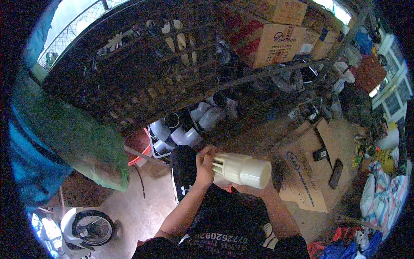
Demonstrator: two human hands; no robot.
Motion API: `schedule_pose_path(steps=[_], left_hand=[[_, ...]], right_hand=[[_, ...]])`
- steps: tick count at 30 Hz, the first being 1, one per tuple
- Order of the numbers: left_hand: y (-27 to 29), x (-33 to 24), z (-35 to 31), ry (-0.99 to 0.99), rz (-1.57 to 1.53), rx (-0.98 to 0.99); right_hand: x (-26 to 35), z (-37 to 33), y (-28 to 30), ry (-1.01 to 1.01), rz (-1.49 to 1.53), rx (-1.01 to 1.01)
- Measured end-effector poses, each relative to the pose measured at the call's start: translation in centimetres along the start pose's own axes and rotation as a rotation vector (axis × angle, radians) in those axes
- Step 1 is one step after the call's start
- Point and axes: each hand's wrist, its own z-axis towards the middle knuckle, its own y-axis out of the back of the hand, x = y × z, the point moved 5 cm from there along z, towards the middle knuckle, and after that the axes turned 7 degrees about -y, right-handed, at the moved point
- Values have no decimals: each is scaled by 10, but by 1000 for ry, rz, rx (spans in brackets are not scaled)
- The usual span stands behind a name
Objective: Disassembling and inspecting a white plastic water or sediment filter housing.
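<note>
A cream plastic pipe fitting [243,170], with long slots at one end and a wide round cylinder at the other, is held on its side above my lap. My left hand [205,165] is closed around its slotted end. My right hand [255,190] grips it from below, near the wide end. The fitting hides most of the right fingers. A small reddish patch shows beneath the fitting, too covered to name.
Grey pipe elbows [213,117] fill a crate ahead. Dark shelves [142,73] hold fittings. A flattened cardboard box [302,172] lies right, bearing a black phone-like device [320,154] and a dark oblong object [335,174]. A green bag [86,138] and a motorbike wheel [92,231] are left.
</note>
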Motion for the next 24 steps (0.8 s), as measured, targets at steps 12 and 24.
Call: schedule_pose_path(steps=[12,24], left_hand=[[4,-54,-4,-315,176,-51],[-8,-80,9,-447,376,33]], right_hand=[[-5,-7,-18,132,206,-15],[-14,-5,-26,111,516,-269]])
